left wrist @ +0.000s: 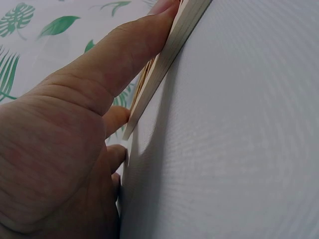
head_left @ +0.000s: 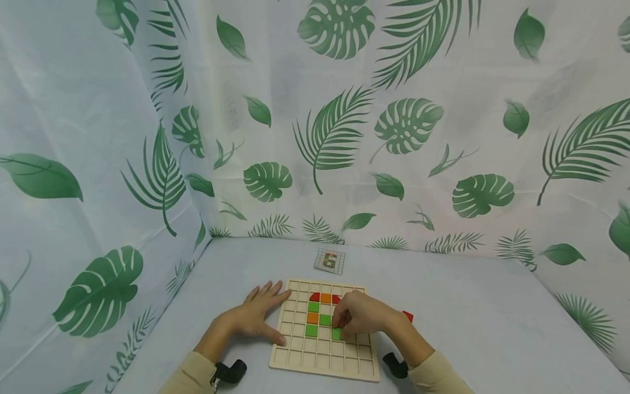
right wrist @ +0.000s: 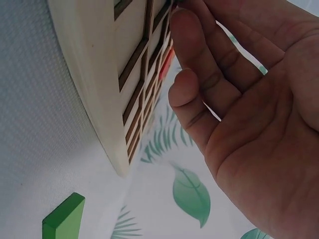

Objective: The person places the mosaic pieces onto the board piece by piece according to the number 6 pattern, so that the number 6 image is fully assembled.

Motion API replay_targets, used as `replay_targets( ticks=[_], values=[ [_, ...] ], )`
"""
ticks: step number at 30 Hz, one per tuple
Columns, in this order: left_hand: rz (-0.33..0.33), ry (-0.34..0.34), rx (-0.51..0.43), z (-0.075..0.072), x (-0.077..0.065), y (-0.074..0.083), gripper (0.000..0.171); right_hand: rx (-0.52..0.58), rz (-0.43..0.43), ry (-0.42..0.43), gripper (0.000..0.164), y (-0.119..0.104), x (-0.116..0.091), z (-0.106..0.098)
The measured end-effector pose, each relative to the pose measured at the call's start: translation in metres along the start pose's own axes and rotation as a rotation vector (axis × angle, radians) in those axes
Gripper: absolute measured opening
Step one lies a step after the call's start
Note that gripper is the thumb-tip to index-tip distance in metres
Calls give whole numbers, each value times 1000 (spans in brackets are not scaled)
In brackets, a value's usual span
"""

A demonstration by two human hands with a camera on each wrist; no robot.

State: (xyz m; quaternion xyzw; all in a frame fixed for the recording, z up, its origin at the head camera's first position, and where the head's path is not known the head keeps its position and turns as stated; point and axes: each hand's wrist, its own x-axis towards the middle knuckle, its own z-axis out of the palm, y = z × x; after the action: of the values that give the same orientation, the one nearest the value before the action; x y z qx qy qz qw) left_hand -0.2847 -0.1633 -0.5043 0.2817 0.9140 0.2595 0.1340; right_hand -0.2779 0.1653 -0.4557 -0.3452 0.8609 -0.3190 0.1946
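A wooden grid board lies on the table with colored tiles set in its cells. A red rounded tile and an orange tile sit in the top row, above green and orange ones. My left hand rests at the board's left edge, fingers spread, thumb on the lower rim and index fingertip near the upper edge. Over the board's right half, my right hand has curled fingers, with thumb and index at a green tile low in the pattern. Those fingers partly hide the tile and the cells beside it.
Behind the board lies a small pattern card printed with a colored figure on a grid. A red tile shows past my right wrist. The right wrist view has a loose green tile on the table. Leaf-print cloth hangs behind the table.
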Motion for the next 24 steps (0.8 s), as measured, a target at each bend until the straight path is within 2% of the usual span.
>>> replay_targets(
  ticks=[12, 18, 24],
  values=[
    [-5, 0, 4, 0, 0, 0, 117, -43, -23, 17, 16, 0, -2, -1],
    [-9, 1, -6, 0, -1, 0, 117, -129, -60, 109, 16, 2, -10, -10],
    [-8, 1, 0, -1, -1, 1, 117, -138, -41, 185, 19, 12, -22, -21]
  ],
)
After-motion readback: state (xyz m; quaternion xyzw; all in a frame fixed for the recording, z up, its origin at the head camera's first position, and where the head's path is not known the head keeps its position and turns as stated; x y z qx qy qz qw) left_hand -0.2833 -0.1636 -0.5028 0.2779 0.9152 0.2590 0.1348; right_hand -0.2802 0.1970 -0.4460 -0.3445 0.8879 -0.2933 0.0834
